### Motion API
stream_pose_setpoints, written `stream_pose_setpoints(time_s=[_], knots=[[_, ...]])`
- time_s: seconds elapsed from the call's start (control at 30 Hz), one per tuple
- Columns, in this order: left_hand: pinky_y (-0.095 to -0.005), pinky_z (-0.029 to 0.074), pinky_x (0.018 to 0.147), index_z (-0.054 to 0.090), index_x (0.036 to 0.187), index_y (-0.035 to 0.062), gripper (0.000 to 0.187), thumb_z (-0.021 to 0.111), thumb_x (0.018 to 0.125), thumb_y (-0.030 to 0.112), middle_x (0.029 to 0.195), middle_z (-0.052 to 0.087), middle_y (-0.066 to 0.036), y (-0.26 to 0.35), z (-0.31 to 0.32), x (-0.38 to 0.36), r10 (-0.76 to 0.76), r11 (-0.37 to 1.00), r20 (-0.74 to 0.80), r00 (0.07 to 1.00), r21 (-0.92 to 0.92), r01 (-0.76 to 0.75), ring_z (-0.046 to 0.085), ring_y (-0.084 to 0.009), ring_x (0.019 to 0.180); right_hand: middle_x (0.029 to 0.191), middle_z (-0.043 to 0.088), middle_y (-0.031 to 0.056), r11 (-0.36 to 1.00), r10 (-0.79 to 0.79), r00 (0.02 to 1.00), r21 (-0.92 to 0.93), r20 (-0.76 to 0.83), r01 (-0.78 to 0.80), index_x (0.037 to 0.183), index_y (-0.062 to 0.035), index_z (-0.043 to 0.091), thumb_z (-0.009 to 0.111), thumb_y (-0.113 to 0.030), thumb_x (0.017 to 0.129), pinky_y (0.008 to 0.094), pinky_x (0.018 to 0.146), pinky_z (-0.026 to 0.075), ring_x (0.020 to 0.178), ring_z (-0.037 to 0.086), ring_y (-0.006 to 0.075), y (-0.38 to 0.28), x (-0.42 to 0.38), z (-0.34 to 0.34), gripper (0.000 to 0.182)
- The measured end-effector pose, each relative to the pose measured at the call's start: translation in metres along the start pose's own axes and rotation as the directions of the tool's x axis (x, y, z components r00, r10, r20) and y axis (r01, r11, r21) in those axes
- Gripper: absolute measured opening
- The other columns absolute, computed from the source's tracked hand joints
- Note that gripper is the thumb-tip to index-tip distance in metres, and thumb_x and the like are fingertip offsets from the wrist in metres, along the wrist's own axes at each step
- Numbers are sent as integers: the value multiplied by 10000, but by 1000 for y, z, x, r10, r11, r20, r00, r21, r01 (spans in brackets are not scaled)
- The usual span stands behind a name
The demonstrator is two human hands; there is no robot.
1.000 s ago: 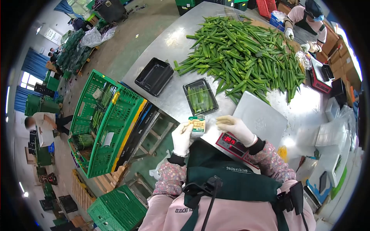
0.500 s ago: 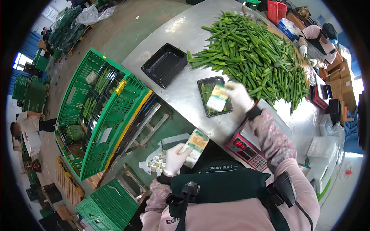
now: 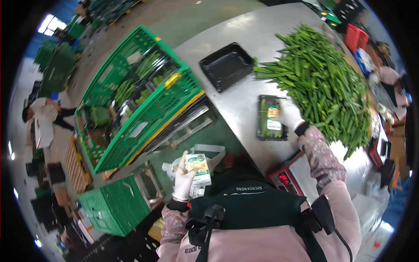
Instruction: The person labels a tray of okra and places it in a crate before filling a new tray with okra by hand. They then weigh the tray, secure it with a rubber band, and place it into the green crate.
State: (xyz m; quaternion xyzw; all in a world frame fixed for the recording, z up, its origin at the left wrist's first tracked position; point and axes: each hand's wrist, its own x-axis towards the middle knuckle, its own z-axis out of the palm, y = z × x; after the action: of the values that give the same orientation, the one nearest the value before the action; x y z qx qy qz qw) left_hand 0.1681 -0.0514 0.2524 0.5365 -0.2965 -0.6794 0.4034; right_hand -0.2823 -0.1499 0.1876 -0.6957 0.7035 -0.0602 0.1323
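Observation:
My left hand (image 3: pixel 185 178), in a white glove, grips a stack of printed white, green and yellow labels (image 3: pixel 199 168) low in front of my apron. A black tray of okra (image 3: pixel 264 124) under clear wrap lies on the metal table. Over its middle and right part is a single label (image 3: pixel 274 122). My right hand (image 3: pixel 290 115), also gloved, has its fingers closed at the upper right edge of this label, close over the pack. Beyond it spreads a large heap of loose okra (image 3: pixel 321 83).
An unfilled black tray (image 3: pixel 227 66) stands farther back on the metal table (image 3: pixel 235 115). At left, a green crate (image 3: pixel 144 124) contains several okra packs. A red-framed scale (image 3: pixel 286 179) sits by my right forearm. Another person (image 3: pixel 43 111) is at far left.
My right hand has lowered the label onto the okra pack, where it now lies flatter. The left hand's label stack has tilted more upright. The whole view has shifted with my head.

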Motion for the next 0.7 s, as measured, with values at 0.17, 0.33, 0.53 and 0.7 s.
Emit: stream_pose_setpoints(time_s=[0.17, 0.33, 0.53, 0.7], knots=[[-272, 533, 846, 550, 1231, -21, 331, 617, 907, -15, 1182, 640, -98, 12, 5, -12, 124, 991, -117, 985, 63, -117, 644, -154, 1013, 1193, 554, 211, 996, -77, 956, 21, -283, 87, 1395, 35, 425, 839, -305, 673, 460, 913, 448, 1055, 553, 386, -13, 7, 1, 899], [-356, 468, 963, 654, 994, -24, 177, 686, 830, 34, 1281, 587, -140, 33, 3, -13, 535, 686, -39, 844, 603, -407, 547, -203, 1186, 1074, 693, 134, 746, -115, 993, 657, -30, 106, 1267, -34, 596, 763, -192, 830, 306, 861, 519, 967, 672, 186, -125, 1, -35, 494], [-275, 552, 839, 600, 1192, -27, 231, 564, 970, 23, 1065, 694, -88, 62, -16, -7, 256, 964, -43, 966, 92, -251, 675, -135, 927, 1026, 694, 86, 431, -607, 793, 860, 51, 275, 1300, -24, 585, 779, -181, 847, 278, 820, 537, 903, 658, 136, -261, 7, -57, 517], [-247, 532, 742, 677, 1081, -15, 175, 625, 967, 108, 962, 709, -51, 87, -79, 5, 370, 921, -152, 916, 192, -340, 648, -84, 847, 976, 716, 102, 465, -740, 617, 866, 267, 182, 1264, -29, 607, 783, -261, 847, 283, 844, 537, 888, 679, 146, -373, 43, -63, 509]])
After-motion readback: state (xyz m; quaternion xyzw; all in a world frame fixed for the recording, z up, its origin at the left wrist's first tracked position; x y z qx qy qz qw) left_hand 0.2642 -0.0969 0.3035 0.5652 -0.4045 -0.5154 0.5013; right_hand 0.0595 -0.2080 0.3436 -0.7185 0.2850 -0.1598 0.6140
